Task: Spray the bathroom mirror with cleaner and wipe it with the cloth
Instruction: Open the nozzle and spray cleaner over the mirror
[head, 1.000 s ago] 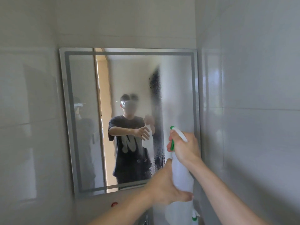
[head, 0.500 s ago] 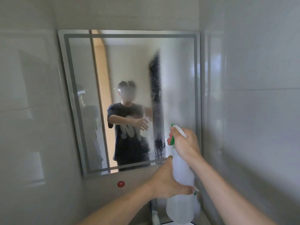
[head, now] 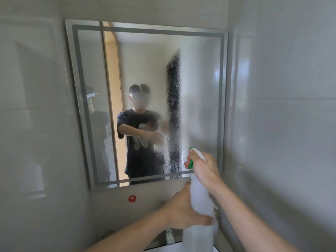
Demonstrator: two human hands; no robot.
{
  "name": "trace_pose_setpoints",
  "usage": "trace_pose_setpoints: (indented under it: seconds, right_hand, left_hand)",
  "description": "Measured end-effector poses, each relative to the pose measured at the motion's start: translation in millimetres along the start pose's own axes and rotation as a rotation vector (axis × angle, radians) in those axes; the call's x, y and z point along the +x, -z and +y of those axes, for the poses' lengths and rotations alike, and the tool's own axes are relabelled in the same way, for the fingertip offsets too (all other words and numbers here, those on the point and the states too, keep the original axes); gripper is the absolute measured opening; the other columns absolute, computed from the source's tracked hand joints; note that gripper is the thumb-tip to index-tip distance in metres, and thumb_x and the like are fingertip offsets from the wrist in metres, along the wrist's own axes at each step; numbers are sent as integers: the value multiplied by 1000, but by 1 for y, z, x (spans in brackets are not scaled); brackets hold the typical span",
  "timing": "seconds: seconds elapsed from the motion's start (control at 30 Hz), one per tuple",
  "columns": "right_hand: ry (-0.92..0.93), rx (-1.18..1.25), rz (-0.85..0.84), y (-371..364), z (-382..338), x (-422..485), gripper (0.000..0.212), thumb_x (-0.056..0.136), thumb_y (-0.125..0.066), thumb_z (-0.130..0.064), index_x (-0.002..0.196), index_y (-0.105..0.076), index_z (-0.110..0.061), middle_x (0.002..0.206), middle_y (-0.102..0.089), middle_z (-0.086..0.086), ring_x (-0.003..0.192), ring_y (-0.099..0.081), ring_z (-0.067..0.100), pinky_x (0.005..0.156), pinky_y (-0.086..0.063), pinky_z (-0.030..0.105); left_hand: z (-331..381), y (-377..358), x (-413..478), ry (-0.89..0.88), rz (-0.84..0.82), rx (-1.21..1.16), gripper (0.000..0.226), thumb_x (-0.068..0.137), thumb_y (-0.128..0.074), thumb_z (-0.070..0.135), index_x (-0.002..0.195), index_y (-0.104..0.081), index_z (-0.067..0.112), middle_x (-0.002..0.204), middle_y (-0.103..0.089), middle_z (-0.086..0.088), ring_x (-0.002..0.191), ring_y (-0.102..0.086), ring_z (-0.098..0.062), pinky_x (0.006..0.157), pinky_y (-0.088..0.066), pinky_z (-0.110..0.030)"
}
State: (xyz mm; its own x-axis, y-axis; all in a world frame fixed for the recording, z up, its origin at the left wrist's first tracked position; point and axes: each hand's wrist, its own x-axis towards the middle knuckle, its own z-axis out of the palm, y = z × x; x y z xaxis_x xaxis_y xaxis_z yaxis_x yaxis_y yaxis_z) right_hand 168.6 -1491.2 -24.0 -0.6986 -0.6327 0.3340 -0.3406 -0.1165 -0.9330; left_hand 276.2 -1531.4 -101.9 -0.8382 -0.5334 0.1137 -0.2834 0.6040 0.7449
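The mirror (head: 145,70) hangs on the wall (head: 145,10) ahead, its right half fogged with droplets, its left half seemingly dry; the bottle (head: 200,197) is held upright by the lower right corner; the right hand (head: 204,171) is clamped round its neck, a finger on the green trigger (head: 190,164); the left hand (head: 181,211) grips its body. Best to aim the nozzle left and higher, in short even bursts; no cloth shows.

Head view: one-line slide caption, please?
Left hand steadies the white spray bottle, right hand grips its green trigger, facing the half-misted bathroom mirror.
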Motion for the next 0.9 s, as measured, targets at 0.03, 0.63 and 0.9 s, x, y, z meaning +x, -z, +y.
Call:
trace_pose_setpoints:
  seconds: [0.03,0.63,0.9]
  right_hand:
    - [-14,-6,-6,-2,4,-1,40,98,-56,-32,74,-69,-3,76,-76,12,79,-72,31,72,-49,32]
    - [-184,88,-55,-32,55,-3,41,98,-59,-27,60,-60,-11,61,-63,5,59,-60,20,65,-48,28]
    - [-329,83,-137,-47,80,-11,32,87,-62,-42,69,-60,-16,62,-61,2,60,-57,26,74,-56,49]
  left_hand:
    - [-3,-1,-1,6,-8,12,105,51,-88,61,138,-33,40,125,-56,23,118,-59,-2,99,-54,-33]
    - [-60,-26,8,94,-56,73,118,36,-81,87,136,-40,40,127,-57,23,119,-59,-3,98,-55,-35]
    - [-73,-29,-7,152,-100,132,106,46,-83,81,137,-42,45,130,-57,23,122,-58,-7,100,-54,-36]
